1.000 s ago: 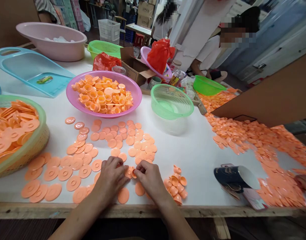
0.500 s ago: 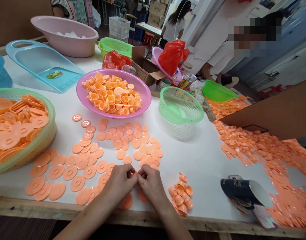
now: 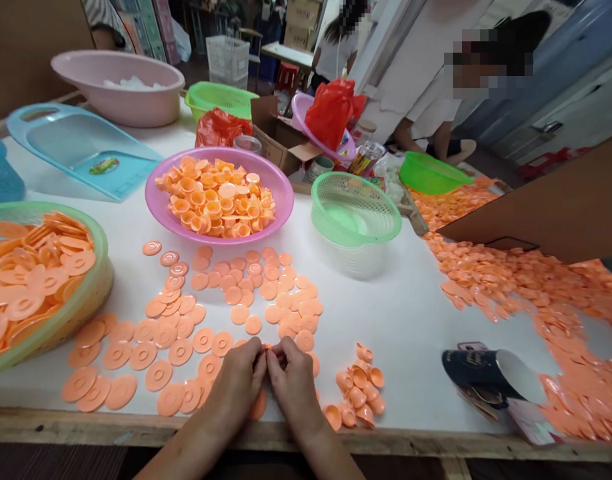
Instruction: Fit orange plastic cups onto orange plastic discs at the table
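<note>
My left hand (image 3: 243,370) and my right hand (image 3: 290,373) meet near the table's front edge, fingers pinched together. A sliver of a small orange piece (image 3: 267,347) shows between the fingertips; the rest is hidden, so its kind is unclear. Flat orange plastic discs (image 3: 159,375) with raised rings, like toy saucers, lie in front and to the left. Smaller orange discs (image 3: 239,314) lie just beyond my hands. To the right of my right hand is a small heap of orange toy cups (image 3: 359,378).
A pink basin (image 3: 151,213) holds many orange cups. A green basket (image 3: 103,267) of large discs stands left, beside a blue scoop tray (image 3: 141,180). A green colander (image 3: 397,223) stands ahead. A dark mug (image 3: 469,370) lies on its side, near spread orange pieces (image 3: 576,373). Two people are in the background.
Both hands have shifted slightly left, still pinched together. More cups at the lower left of the small heap now show beside my right forearm. The view has tilted a little.
</note>
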